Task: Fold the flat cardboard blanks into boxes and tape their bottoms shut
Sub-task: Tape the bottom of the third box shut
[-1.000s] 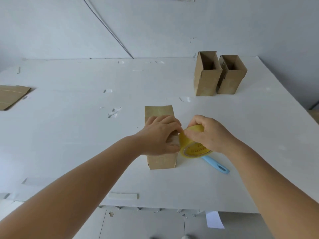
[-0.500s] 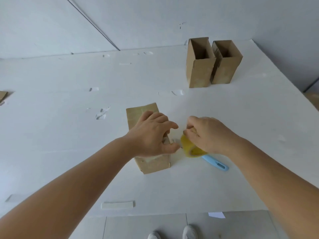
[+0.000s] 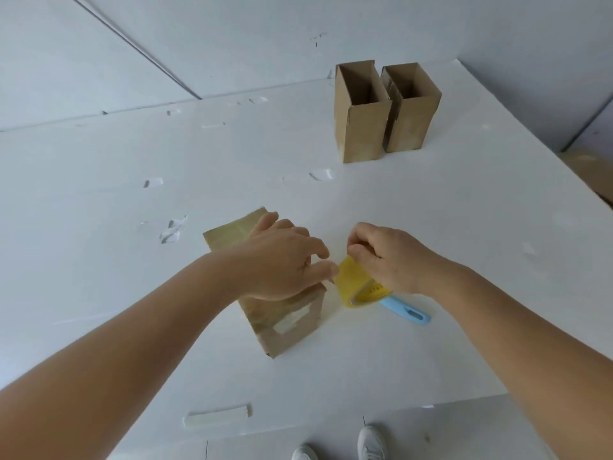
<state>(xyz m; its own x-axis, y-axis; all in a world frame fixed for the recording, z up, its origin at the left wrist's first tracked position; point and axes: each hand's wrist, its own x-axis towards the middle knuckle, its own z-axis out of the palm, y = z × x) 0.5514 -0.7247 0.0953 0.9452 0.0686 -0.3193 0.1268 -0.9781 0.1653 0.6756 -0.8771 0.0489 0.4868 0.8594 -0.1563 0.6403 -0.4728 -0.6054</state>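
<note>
Near the front edge of the white worktop (image 3: pixel 99 260) stands the box (image 3: pixel 282 320), bottom side up, a strip of tape already running down its near face. The left hand (image 3: pixel 282 260) rests on top of it, fingers fairly straight and pressing, thumb reaching right toward the roll; this probably steadies the box and pins the tape end while more is drawn off. Just right of the box, the right hand (image 3: pixel 388 257) has its grip curled round the yellow tape roll (image 3: pixel 356 285), tilted with its free end toward the left thumb, which suits pulling tape across the bottom seam. Under that roll lies a blue knife (image 3: pixel 409 312), kept close, likely for cutting the strip. Well apart at the far right, two finished boxes (image 3: pixel 384 111) stand open-topped, side by side and out of the way. A white scrap (image 3: pixel 217 417) lies near the front edge.
</note>
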